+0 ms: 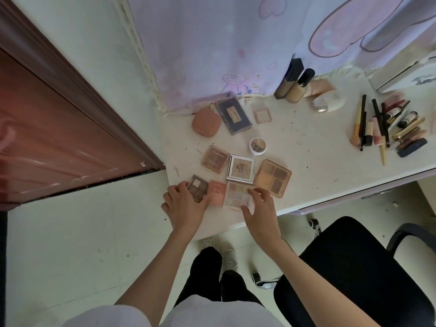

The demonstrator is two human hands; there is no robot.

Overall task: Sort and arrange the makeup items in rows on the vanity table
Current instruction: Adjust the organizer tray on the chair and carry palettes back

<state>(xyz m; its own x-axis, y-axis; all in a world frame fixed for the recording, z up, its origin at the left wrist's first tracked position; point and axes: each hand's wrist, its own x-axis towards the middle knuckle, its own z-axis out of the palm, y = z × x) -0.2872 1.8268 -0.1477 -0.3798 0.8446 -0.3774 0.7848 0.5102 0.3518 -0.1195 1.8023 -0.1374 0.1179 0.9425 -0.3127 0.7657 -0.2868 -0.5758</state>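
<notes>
Left grip [186, 204]: fingers laid flat on the brown quad palette [197, 187], pressing, not curled round it.
Right grip [260, 210]: fingers loosely spread over the nine-pan palette [237, 195], released, tips touching its right edge.
Front row: brown quad, pink compact [217, 192], nine-pan, side by side at the bench [306, 138] near edge.
Second row: three palettes just behind.
Brushes [387, 128]: heaped far right.

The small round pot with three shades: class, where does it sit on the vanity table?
In the head view the round pot stands mid-table, just behind the white-framed square palette.
</notes>
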